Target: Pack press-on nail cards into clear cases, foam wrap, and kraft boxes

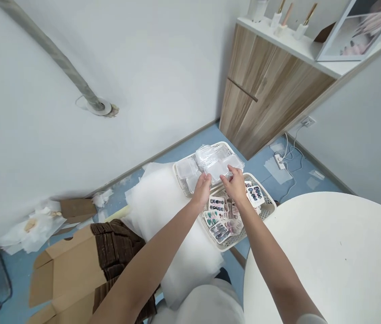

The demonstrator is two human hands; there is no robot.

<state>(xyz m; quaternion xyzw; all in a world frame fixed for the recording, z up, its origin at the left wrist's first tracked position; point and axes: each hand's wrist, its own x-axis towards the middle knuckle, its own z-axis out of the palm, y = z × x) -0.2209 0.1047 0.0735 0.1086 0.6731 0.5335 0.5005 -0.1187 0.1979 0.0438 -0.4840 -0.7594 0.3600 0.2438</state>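
Note:
Between my two hands is a clear, frosted plastic box [216, 171]. My left hand [201, 192] pinches its near left corner, thumb and fingers closed. My right hand [235, 183] grips the right side with bent fingers. Right behind and under it, more clear plastic boxes [186, 168] fill a white mesh basket [179, 183]. Below my right hand stands a second white basket [271, 206], which holds several cards of press-on nails [219, 231] in dark, green and pink designs. My hands partly cover both baskets.
White foam sheets [158, 193] are stacked left of the baskets. An open cardboard box [72, 256] and brown folded cardboard [118, 247] lie further left. A round white table [328, 256] is at right, a wooden cabinet [271, 76] behind, with a power strip [279, 161] on the floor.

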